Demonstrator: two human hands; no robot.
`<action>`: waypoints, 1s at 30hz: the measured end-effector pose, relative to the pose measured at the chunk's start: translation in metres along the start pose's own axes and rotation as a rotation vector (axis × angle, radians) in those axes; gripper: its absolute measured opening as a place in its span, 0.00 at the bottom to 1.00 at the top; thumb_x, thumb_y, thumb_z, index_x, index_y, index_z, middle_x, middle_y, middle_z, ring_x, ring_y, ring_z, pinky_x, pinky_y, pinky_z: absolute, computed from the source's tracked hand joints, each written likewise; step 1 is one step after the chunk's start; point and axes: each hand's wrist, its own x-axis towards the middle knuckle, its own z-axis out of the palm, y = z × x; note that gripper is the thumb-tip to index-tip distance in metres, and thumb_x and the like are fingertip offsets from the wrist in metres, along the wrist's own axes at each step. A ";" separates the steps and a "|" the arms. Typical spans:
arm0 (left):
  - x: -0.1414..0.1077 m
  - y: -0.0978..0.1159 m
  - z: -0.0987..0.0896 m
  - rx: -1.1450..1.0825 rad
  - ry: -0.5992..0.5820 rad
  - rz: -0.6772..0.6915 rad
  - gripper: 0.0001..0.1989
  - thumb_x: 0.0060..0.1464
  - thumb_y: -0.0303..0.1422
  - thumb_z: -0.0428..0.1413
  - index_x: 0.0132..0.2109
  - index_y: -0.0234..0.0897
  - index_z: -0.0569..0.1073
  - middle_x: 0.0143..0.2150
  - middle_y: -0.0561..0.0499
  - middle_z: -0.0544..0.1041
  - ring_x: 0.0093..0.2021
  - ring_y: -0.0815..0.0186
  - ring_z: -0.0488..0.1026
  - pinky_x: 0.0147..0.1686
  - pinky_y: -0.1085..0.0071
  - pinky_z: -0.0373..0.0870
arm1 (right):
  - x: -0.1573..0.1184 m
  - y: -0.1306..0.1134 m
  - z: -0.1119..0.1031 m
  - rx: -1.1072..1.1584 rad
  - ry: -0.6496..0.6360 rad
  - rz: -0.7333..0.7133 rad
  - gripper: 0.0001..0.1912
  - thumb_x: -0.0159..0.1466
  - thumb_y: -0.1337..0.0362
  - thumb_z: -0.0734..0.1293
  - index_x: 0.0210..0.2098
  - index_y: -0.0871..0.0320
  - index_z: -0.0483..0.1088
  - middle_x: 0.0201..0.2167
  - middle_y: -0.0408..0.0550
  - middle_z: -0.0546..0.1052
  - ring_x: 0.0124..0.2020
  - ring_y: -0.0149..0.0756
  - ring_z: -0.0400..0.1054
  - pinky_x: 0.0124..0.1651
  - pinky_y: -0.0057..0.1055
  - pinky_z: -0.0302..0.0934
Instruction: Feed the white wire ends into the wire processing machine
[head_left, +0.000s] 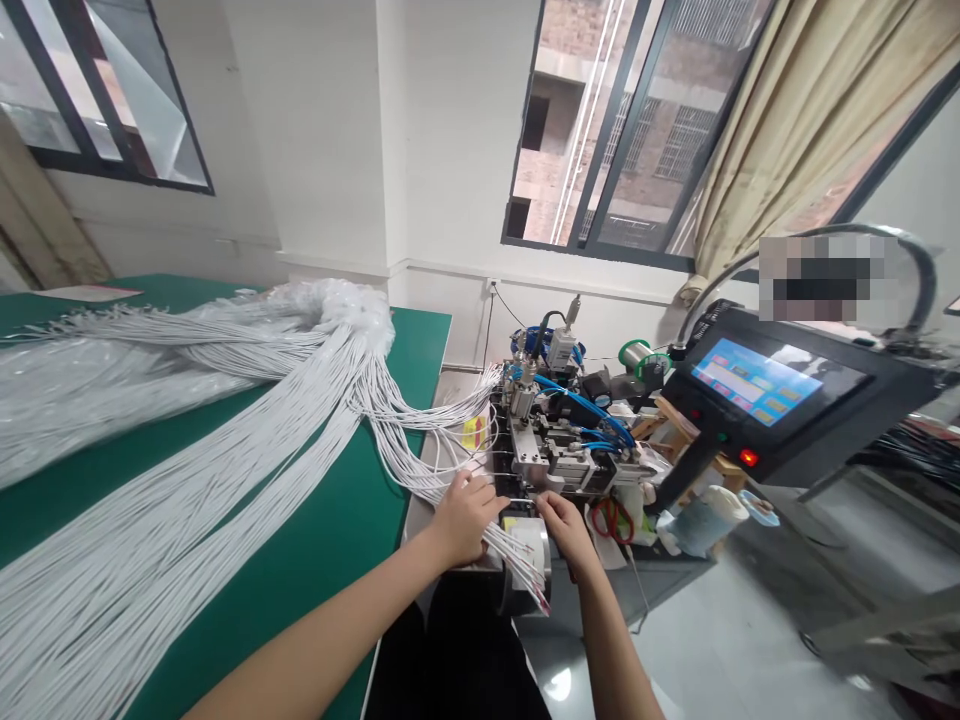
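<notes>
My left hand point(466, 520) is closed at the front of a small bench machine point(536, 440), its fingertips on a single white cable point(517, 501). That cable stretches across to my right hand point(564, 528), whose thumb and finger pinch its other end. Under my left palm passes a bunch of white cables point(510, 550), and their reddish tips spread out over a round metal part point(541, 550) near my lap. More cables run from the machine's left side back to a large bundle point(360, 370) on the green table point(412, 345).
A black control box with a lit touchscreen point(757, 380) and a glowing red button point(748, 457) stands at the right. Red-handled scissors point(613, 520) and a pale blue roll point(705, 518) lie beside the machine. A green-rimmed wire spool point(637, 357) sits behind it.
</notes>
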 end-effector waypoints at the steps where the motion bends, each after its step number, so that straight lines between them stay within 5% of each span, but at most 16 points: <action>1: 0.000 0.000 0.000 -0.001 -0.005 -0.010 0.21 0.44 0.30 0.56 0.49 0.38 0.71 0.35 0.47 0.73 0.40 0.58 0.67 0.48 0.57 0.53 | 0.001 0.001 0.001 0.021 -0.004 0.015 0.20 0.57 0.49 0.65 0.21 0.58 0.62 0.18 0.38 0.61 0.22 0.29 0.54 0.27 0.24 0.50; 15: -0.001 0.000 0.000 -0.056 -0.030 -0.113 0.21 0.43 0.26 0.55 0.48 0.39 0.72 0.37 0.47 0.74 0.43 0.57 0.67 0.49 0.55 0.53 | 0.000 0.013 0.012 0.225 0.078 0.226 0.21 0.52 0.46 0.67 0.21 0.57 0.61 0.15 0.37 0.61 0.17 0.27 0.51 0.21 0.24 0.47; 23: -0.004 -0.001 0.006 -0.049 0.064 -0.182 0.16 0.49 0.28 0.54 0.47 0.38 0.74 0.49 0.43 0.74 0.49 0.55 0.66 0.51 0.53 0.54 | -0.030 0.001 -0.007 0.031 0.249 0.121 0.23 0.57 0.45 0.66 0.21 0.58 0.66 0.15 0.39 0.64 0.18 0.29 0.56 0.22 0.26 0.50; 30: -0.005 -0.001 -0.002 -0.095 0.215 -0.076 0.18 0.59 0.24 0.44 0.50 0.42 0.73 0.43 0.48 0.77 0.43 0.64 0.72 0.51 0.57 0.53 | -0.054 -0.027 -0.026 -0.062 0.205 0.057 0.17 0.58 0.50 0.67 0.26 0.58 0.71 0.17 0.42 0.69 0.18 0.31 0.58 0.22 0.27 0.53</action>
